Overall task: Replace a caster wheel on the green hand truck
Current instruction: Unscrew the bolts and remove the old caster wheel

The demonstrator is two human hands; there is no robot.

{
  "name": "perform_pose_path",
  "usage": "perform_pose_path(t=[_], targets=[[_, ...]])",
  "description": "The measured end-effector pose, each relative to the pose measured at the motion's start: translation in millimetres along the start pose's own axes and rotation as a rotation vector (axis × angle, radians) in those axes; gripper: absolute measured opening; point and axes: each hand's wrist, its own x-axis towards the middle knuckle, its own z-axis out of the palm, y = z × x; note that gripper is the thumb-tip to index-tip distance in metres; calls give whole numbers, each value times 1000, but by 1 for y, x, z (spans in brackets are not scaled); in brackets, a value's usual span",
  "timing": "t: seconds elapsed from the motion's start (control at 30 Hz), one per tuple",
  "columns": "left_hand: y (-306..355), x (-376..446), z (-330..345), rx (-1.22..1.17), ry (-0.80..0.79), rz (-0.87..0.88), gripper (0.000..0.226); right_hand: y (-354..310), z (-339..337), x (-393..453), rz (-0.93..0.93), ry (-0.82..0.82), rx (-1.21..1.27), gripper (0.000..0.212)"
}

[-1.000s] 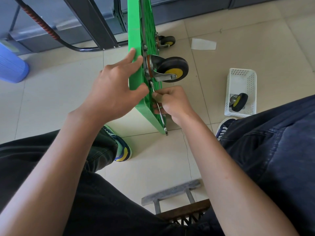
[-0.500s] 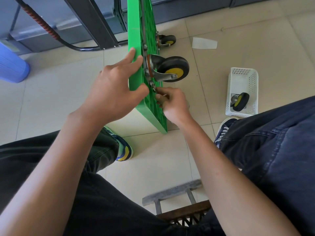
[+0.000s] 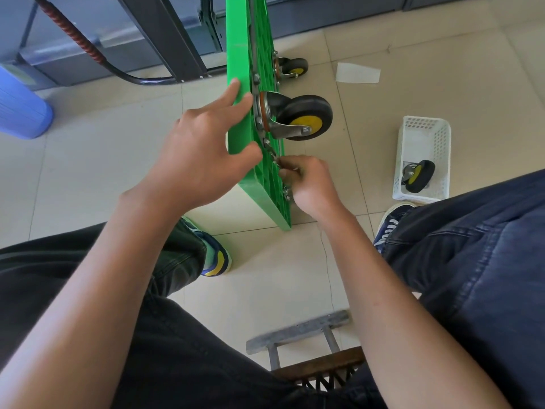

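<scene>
Truck (image 3: pixel 240 54) stands on edge on floor (image 3: pixel 413 69). Left hand (image 3: pixel 197 160) braces its rim, fingers spread. Right hand (image 3: pixel 309 184) fingers pinch a wrench (image 3: pixel 272 152) below the mounted caster (image 3: pixel 303 118). 1 loose wheel (image 3: pixel 418 176) lies in basket (image 3: pixel 424 128).

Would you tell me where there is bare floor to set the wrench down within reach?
Bare tile lies between the green platform and the white basket, and nearer, between the two shoes ahead of the stool. It is crowded at the mounted caster, where the right hand holds the wrench.
</scene>
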Motion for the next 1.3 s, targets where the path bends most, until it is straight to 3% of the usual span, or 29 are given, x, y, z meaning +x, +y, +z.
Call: perform_pose_path(t=[0.1, 0.23, 0.43, 0.83, 1.3], targets=[[-2, 0, 0, 8, -1, 6, 65, -5, -11, -5, 173, -85, 160, 24], [-3, 1, 1, 15, -2, 17, 65, -29, -28, -9, 444, -223, 612, 24], [-4, 1, 1, 25, -5, 26, 64, -50, -36, -12, 497, -312, 790, 22], [-3, 2, 1, 24, 5, 30, 64, -62, -34, -8, 483, -216, 728, 14], [0, 1, 1, 18, 8, 24, 70, -59, -25, -5, 407, -159, 423, 17]])
